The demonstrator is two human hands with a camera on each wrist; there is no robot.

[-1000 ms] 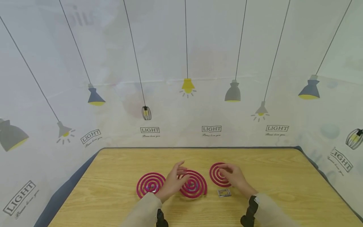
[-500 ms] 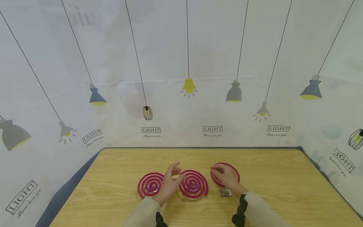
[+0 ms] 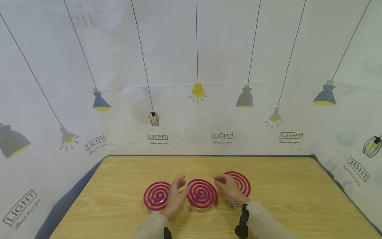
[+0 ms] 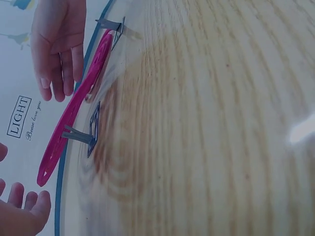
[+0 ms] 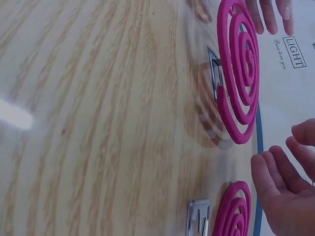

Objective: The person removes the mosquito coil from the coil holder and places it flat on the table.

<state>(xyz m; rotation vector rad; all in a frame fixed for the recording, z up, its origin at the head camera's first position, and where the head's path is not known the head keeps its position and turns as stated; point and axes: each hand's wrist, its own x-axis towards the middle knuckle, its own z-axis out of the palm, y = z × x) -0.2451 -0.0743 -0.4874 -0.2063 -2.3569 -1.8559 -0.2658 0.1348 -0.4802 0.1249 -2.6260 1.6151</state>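
Observation:
Three magenta mosquito coils are in the head view. The middle coil [image 3: 202, 194] sits raised on a small metal stand [image 5: 214, 73], tilted in the left wrist view. My left hand [image 3: 175, 199] hovers between it and the left coil [image 3: 153, 196], covering part of that one, fingers loosely bent around nothing. On the other side, my right hand [image 3: 229, 188] is above the table with thumb and fingers apart, nothing held. It overlaps the near-left part of the right coil [image 3: 244, 184] and the flat metal stand [image 5: 198, 216] in front of that coil.
A wooden table [image 3: 286, 199] with a dark edge bears everything. Behind and beside it hangs a white backdrop [image 3: 185, 49] printed with lamps and LIGHT lettering. The left coil has a metal stand [image 3: 161, 199] beneath it.
My right hand has moved left, from over the right coil toward the middle one. My left hand has drawn slightly left and nearer, off the middle coil's edge. The coils look unmoved.

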